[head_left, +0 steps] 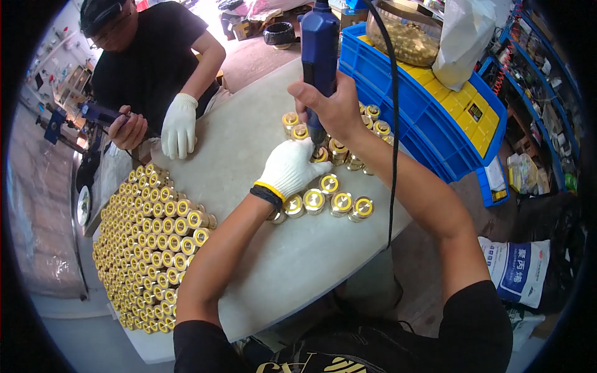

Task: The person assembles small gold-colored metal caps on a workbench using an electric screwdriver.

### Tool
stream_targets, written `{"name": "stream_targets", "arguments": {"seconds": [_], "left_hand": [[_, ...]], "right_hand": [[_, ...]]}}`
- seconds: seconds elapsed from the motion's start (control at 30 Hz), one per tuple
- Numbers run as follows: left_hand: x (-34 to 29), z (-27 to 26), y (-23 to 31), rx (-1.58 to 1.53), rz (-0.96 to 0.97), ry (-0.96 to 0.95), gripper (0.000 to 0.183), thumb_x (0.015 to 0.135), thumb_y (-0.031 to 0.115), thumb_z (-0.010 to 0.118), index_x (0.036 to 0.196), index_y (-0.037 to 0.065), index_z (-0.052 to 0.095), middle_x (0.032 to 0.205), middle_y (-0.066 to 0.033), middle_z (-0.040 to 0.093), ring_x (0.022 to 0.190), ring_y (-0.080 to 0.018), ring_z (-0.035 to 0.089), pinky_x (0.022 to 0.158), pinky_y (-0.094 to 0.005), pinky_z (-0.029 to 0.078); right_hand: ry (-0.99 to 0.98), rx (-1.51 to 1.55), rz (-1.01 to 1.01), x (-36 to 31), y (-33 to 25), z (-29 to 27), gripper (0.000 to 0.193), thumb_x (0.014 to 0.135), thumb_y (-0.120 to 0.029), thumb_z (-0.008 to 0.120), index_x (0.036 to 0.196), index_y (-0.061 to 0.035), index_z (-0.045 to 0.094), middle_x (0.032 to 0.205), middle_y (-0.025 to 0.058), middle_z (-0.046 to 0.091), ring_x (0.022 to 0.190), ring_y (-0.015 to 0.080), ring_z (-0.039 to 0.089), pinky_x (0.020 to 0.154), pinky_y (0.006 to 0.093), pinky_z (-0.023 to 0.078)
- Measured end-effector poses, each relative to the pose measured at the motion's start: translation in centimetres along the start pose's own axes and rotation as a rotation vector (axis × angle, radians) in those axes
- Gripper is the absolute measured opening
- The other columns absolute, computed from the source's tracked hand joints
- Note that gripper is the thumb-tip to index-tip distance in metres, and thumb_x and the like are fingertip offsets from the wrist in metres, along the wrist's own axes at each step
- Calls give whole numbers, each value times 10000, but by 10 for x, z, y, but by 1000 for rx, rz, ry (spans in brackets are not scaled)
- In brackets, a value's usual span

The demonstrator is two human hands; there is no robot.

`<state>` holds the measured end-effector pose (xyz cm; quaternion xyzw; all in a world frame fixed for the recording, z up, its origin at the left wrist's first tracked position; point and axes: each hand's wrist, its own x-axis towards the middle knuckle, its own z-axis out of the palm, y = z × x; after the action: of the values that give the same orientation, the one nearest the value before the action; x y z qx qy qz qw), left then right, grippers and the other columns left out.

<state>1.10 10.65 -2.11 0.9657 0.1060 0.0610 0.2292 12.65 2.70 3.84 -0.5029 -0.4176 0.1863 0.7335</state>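
Note:
My right hand (339,109), bare, is wrapped round a dark blue electric screwdriver (319,53) held upright, its tip pointing down. Under that tip sits a short brass-coloured cylinder with a yellow ring (321,155). My left hand (287,166), in a white knit glove with a yellow-and-black cuff, grips this cylinder between thumb and fingers; the fingers partly hide it. Similar cylinders (314,201) stand upright on the grey table (249,298), just in front of the glove. Several more (337,149) stand beside and behind the screwdriver's tip.
A large block of the same cylinders (149,242) covers the table's left end. Across the table, a person's bare hand (127,130) holds another driver; their gloved hand (179,127) rests nearby. Blue-and-yellow crates (423,112) stand at the right. A black cable (394,155) hangs beside my right arm.

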Motion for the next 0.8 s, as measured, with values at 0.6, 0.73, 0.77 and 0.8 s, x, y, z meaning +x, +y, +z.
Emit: {"name": "stream_targets", "arguments": {"seconds": [0.6, 0.73, 0.77, 0.8], "left_hand": [[3, 7, -10, -100, 47, -2, 428, 820, 385, 743, 956, -17, 685, 844, -264, 690, 805, -416, 691, 736, -481, 552], [2, 0, -1, -85, 35, -20, 427, 819, 387, 747, 932, -21, 693, 844, -262, 691, 799, -417, 690, 739, -479, 552], [3, -2, 2, -54, -1, -49, 426, 819, 392, 748, 927, -17, 698, 841, -261, 691, 795, -416, 689, 739, -479, 552], [3, -1, 1, -55, -3, -50, 426, 819, 392, 748, 927, -17, 698, 841, -261, 691, 795, -416, 689, 739, -479, 552]], "right_hand": [[-9, 18, 34, -13, 6, 0, 251, 860, -192, 770, 916, -10, 606, 692, 63, 625, 569, 122, 606, 543, 271, 516], [94, -25, -6, -14, 10, 5, 258, 848, -229, 792, 848, -42, 615, 676, 28, 636, 555, 95, 610, 527, 260, 499], [158, -46, -30, -14, 12, 6, 287, 833, -273, 815, 806, -66, 618, 669, -1, 642, 548, 69, 609, 512, 248, 485], [157, -46, -28, -15, 11, 9, 287, 833, -273, 815, 806, -66, 618, 669, -1, 642, 548, 69, 609, 512, 248, 485]]}}
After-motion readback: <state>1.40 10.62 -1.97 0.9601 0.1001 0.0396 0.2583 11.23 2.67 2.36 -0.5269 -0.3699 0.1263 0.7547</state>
